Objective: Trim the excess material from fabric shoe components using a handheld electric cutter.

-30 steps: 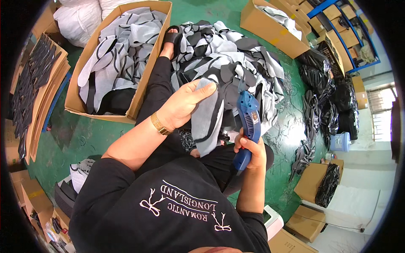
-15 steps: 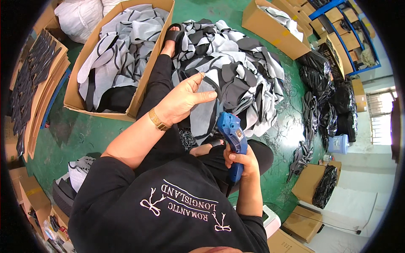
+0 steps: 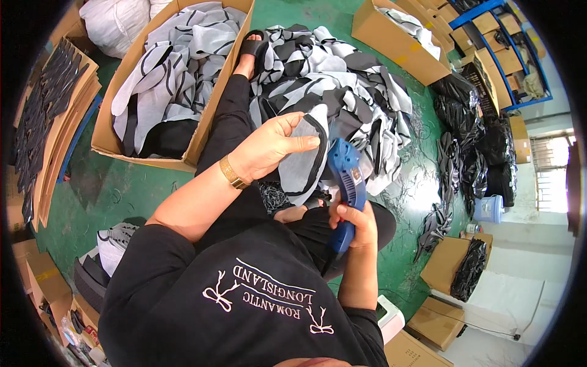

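Between the thumb and fingers of my left hand (image 3: 269, 147) is the upper edge of a grey fabric piece (image 3: 299, 168) with a black band along its right side. The piece hangs down over my lap area. My right hand (image 3: 356, 221) is wrapped round the handle of a blue electric hand tool (image 3: 350, 168), which looks like a hot-knife cutter. Its head points away from me, just right of the fabric and apart from it. The tip is blurred. Beyond both hands spreads a heap of grey and black fabric pieces (image 3: 361, 92) on the floor.
A large cardboard box (image 3: 104, 131) full of similar pieces stands left of my outstretched leg. Another open box (image 3: 391, 43) is at the far right. Black plastic bags (image 3: 458, 110), a blue bucket (image 3: 489, 209) and thin scraps lie along the right. Stacked cardboard sheets (image 3: 82, 79) stand left.
The tool has shifted right and slightly toward me, away from the fabric's edge. The fabric piece has come up and turned in my left hand, with its black band showing more.
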### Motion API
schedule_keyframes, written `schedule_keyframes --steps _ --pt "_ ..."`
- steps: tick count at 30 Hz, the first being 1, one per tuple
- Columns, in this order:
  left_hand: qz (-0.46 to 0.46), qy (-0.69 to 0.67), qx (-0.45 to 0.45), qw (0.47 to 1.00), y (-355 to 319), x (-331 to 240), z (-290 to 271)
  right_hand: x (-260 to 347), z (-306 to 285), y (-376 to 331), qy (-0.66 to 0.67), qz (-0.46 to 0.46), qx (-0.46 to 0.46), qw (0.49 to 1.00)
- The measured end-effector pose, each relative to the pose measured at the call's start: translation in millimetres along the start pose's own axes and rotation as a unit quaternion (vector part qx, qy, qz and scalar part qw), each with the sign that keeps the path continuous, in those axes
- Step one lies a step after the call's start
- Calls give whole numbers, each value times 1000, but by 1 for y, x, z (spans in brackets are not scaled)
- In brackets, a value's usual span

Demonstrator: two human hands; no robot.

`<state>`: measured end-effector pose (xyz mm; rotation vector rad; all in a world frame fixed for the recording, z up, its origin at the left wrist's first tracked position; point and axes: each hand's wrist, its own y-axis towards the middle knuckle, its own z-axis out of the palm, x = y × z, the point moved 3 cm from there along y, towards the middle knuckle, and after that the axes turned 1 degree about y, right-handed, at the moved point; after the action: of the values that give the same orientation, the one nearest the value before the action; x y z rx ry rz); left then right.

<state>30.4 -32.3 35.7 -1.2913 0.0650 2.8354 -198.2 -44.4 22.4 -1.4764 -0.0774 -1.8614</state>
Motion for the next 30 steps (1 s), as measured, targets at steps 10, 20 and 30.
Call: schedule_keyframes --steps 10,20,30 --pt "22 11 -71 997 1 5 -14 21 1 -24 -256 -79 -98 958" --pt "52 71 -100 991 -7 4 -9 18 3 -24 -276 -57 -104 954" --pt "47 191 -99 976 -12 0 -11 22 6 -25 -229 -36 -84 969"
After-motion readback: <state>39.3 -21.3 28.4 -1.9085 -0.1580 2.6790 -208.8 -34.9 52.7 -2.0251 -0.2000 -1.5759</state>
